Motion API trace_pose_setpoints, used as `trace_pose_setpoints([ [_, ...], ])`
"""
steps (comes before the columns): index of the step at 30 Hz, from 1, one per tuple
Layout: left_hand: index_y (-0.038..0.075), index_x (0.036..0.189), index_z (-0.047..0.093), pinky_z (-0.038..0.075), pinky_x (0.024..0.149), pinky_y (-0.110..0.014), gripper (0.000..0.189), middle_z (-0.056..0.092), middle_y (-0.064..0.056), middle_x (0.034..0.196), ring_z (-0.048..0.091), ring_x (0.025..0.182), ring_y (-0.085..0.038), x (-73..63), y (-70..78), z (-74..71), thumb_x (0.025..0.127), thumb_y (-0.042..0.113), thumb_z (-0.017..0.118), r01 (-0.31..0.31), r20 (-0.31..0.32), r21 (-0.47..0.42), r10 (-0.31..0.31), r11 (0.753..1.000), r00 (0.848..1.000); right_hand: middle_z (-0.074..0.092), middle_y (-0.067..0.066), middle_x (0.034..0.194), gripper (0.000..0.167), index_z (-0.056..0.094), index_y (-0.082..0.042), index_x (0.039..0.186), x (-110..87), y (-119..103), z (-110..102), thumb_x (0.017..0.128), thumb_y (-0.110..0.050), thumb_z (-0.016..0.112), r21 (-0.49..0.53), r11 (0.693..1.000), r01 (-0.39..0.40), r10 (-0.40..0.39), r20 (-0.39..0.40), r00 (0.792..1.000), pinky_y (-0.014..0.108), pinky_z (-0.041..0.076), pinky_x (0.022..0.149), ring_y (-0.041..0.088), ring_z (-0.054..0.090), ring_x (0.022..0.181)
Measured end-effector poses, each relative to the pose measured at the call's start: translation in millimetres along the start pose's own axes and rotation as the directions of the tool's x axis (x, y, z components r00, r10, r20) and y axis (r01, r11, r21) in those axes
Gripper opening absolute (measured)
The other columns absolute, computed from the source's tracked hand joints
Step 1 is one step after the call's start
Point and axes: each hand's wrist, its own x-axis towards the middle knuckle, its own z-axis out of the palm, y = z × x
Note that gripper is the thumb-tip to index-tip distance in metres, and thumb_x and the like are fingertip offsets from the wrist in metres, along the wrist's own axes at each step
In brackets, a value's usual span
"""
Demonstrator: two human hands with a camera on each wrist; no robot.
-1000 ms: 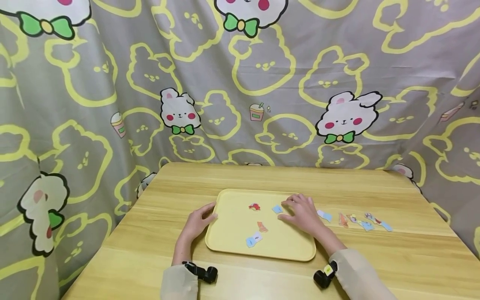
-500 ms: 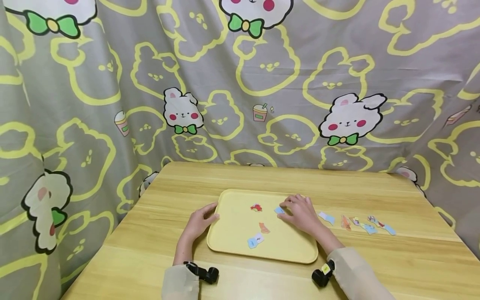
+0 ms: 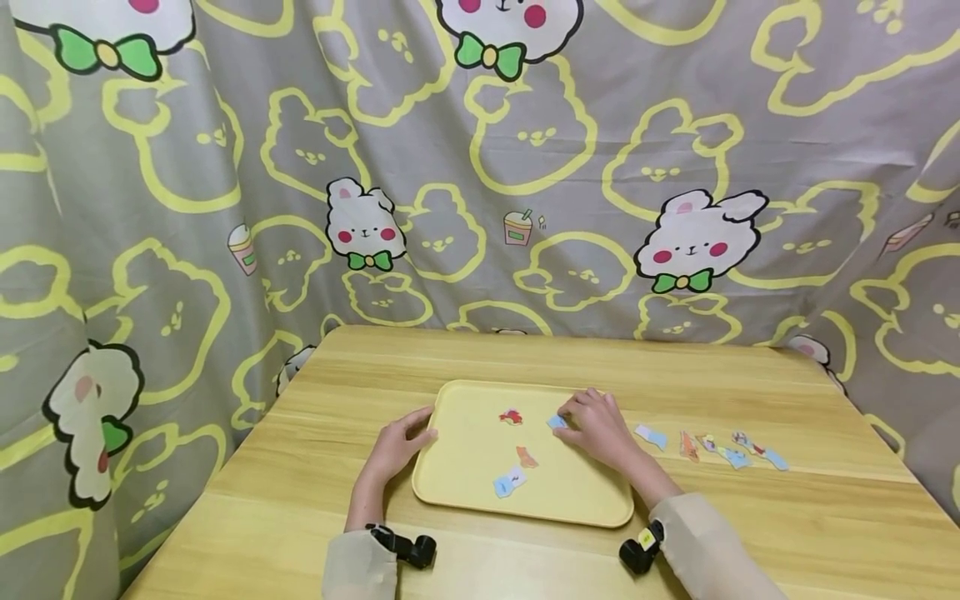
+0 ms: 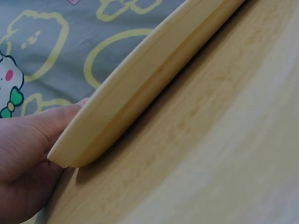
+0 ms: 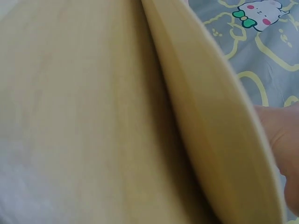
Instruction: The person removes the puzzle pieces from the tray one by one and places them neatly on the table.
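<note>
In the head view, a pale yellow tray [image 3: 472, 442] lies on the table. My left hand [image 3: 395, 448] touches its left rim, thumb and fingers apart; the left wrist view has the thumb side of this hand [image 4: 28, 149] behind the tray's corner. My right hand [image 3: 596, 427] reaches over the tray's right part. Its thumb and index finger pinch a small light-blue puzzle piece [image 3: 556, 422], partly covered by the fingertips. Also on the tray are a red puzzle piece [image 3: 511, 417], an orange one [image 3: 527, 457] and a blue-and-white pair [image 3: 510, 482]. The right wrist view hides the fingertips behind the tray's side [image 5: 210, 112].
Right of the tray, several more puzzle pieces lie in a loose row, among them a blue-and-white piece [image 3: 650, 437] and an orange piece [image 3: 688, 446]. A wooden table [image 3: 697, 533] carries everything. Behind it hangs a grey patterned curtain [image 3: 442, 142].
My right fingertips have closed in on the light-blue piece and cover more of it. The left hand stays at the tray's rim. The head view has shifted slightly.
</note>
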Motion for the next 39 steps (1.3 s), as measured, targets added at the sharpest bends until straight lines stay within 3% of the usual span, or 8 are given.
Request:
trace_pose_setpoints([
  [6, 0.009, 0.14, 0.054, 0.039, 0.115, -0.05, 0.05, 0.058, -0.016, 0.14, 0.051, 0.134, -0.035, -0.3, 0.8, 0.1, 0.093, 0.021, 0.066, -0.004, 0.002, 0.0, 0.004, 1.0, 1.0, 0.072, 0.003, 0.095, 0.033, 0.076, -0.011, 0.093, -0.9, -4.3, -1.4, 0.073, -0.035, 0.085, 0.032, 0.999, -0.011, 0.012, -0.032, 0.999, 0.028, 0.031, 0.072, 0.018, 0.055, 0.084],
  [13, 0.009, 0.141, 0.054, 0.038, 0.115, -0.05, 0.05, 0.057, -0.016, 0.141, 0.05, 0.135, -0.035, 0.3, -1.1, 0.0, 0.094, 0.022, 0.066, -0.003, 0.006, 0.007, 0.003, 1.0, 1.0, 0.07, 0.002, 0.089, 0.027, 0.074, -0.011, 0.092, -3.2, -13.3, -2.9, 0.074, -0.028, 0.085, 0.204, 0.978, -0.039, 0.061, -0.101, 0.993, 0.035, 0.038, 0.081, 0.019, 0.057, 0.086],
  [18, 0.01, 0.14, 0.055, 0.039, 0.115, -0.05, 0.05, 0.058, -0.016, 0.14, 0.051, 0.134, -0.035, 0.6, -3.1, 0.7, 0.093, 0.021, 0.067, 0.001, 0.002, 0.007, -0.001, 1.0, 1.0, 0.069, -0.001, 0.087, 0.024, 0.074, -0.013, 0.092, -4.6, -16.2, -4.3, 0.074, -0.024, 0.085, 0.289, 0.954, -0.075, 0.106, -0.091, 0.99, 0.033, 0.035, 0.081, 0.016, 0.055, 0.083],
  [28, 0.01, 0.14, 0.055, 0.038, 0.115, -0.05, 0.05, 0.058, -0.016, 0.139, 0.051, 0.133, -0.036, -0.1, -0.7, 0.7, 0.093, 0.022, 0.067, -0.001, 0.004, 0.017, 0.001, 1.0, 1.0, 0.069, -0.001, 0.087, 0.024, 0.074, -0.012, 0.092, -8.6, -17.5, -7.1, 0.074, -0.022, 0.085, 0.374, 0.92, -0.116, 0.158, -0.082, 0.984, 0.03, 0.033, 0.081, 0.015, 0.054, 0.082],
  [39, 0.01, 0.141, 0.054, 0.038, 0.116, -0.05, 0.05, 0.056, -0.017, 0.141, 0.05, 0.134, -0.036, -0.4, 2.0, -0.9, 0.093, 0.021, 0.066, 0.003, 0.009, 0.027, -0.004, 1.0, 1.0, 0.069, -0.002, 0.087, 0.024, 0.073, -0.011, 0.092, -16.5, -16.9, -11.1, 0.074, -0.021, 0.085, 0.374, 0.92, -0.112, 0.161, -0.102, 0.982, 0.03, 0.034, 0.081, 0.015, 0.053, 0.081],
])
